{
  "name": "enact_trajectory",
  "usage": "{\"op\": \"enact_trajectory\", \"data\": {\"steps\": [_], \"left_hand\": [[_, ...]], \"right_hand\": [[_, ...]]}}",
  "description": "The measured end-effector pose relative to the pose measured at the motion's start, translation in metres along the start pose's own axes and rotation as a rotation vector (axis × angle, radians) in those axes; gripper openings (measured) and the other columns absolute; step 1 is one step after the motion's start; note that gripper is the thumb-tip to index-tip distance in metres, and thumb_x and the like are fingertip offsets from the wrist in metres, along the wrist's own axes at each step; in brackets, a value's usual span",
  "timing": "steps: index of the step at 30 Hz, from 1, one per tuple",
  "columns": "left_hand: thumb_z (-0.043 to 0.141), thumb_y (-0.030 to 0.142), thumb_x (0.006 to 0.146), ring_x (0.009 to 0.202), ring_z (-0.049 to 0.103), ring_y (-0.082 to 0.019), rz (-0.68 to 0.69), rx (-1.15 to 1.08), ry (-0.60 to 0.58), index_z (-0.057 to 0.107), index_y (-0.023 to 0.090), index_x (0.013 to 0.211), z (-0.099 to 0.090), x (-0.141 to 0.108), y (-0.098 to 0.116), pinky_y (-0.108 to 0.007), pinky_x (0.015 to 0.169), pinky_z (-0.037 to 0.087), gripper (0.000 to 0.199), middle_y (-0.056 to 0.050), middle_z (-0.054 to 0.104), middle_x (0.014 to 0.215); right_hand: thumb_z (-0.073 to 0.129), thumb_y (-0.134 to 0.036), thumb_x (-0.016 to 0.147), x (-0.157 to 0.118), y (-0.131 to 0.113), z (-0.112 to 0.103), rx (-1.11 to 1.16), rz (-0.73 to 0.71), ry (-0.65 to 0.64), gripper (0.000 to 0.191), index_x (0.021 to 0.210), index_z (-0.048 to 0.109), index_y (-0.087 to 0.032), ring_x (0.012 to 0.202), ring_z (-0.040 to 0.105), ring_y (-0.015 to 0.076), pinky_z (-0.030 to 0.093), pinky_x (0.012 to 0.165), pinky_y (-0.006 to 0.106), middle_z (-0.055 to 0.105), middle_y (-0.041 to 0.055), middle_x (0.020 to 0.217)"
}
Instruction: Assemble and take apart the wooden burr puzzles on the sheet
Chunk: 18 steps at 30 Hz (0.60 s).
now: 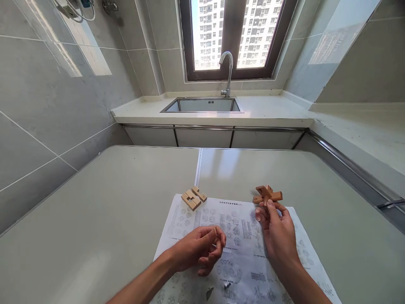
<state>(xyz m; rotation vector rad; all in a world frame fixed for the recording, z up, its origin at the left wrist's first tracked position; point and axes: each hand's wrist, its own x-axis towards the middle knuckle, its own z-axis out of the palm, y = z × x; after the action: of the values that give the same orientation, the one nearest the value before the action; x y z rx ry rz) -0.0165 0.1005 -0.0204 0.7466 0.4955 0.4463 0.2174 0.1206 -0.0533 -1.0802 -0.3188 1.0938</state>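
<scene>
We cannot read the fine print (pixel 230 203) on the sheet (pixel 243 255), cropped below, nor see the part of the reddish-brown wooden pieces (pixel 266 193) hidden behind the right hand (pixel 279 232); the window (pixel 233 42) is cut off above.

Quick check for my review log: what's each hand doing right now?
Left hand: fingers loosely curled, no held object visible; whether the palm is empty cannot be told.
Right hand: closed, holding brown wooden pieces at the fingertips.
</scene>
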Motion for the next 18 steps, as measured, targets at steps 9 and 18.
{"op": "enact_trajectory", "data": {"steps": [9, 18], "left_hand": [[0.072, 0.066, 0.088, 0.041, 0.029, -0.004, 0.015, -0.014, -0.003, 0.059, 0.016, 0.097, -0.0017, 0.0006, -0.0024, -0.014, 0.035, 0.04, 0.052, 0.009, 0.046, 0.059], [0.071, 0.068, 0.088, 0.041, 0.029, -0.005, 0.013, 0.025, 0.014, 0.059, 0.017, 0.096, 0.0009, -0.0006, 0.0011, -0.015, 0.036, 0.038, 0.053, 0.009, 0.045, 0.06]], "right_hand": [[0.072, -0.041, 0.093, 0.0025, 0.0017, -0.002, -0.04, -0.053, -0.011, 0.022, 0.098, 0.057, -0.026, 0.07, 0.064, 0.0121, 0.061, 0.063, 0.028, 0.064, -0.0009, 0.099], [0.073, -0.039, 0.09, 0.0009, -0.0024, -0.001, -0.051, -0.036, 0.014, 0.022, 0.097, 0.056, -0.026, 0.07, 0.064, 0.0123, 0.057, 0.058, 0.026, 0.064, -0.0019, 0.097]]}}
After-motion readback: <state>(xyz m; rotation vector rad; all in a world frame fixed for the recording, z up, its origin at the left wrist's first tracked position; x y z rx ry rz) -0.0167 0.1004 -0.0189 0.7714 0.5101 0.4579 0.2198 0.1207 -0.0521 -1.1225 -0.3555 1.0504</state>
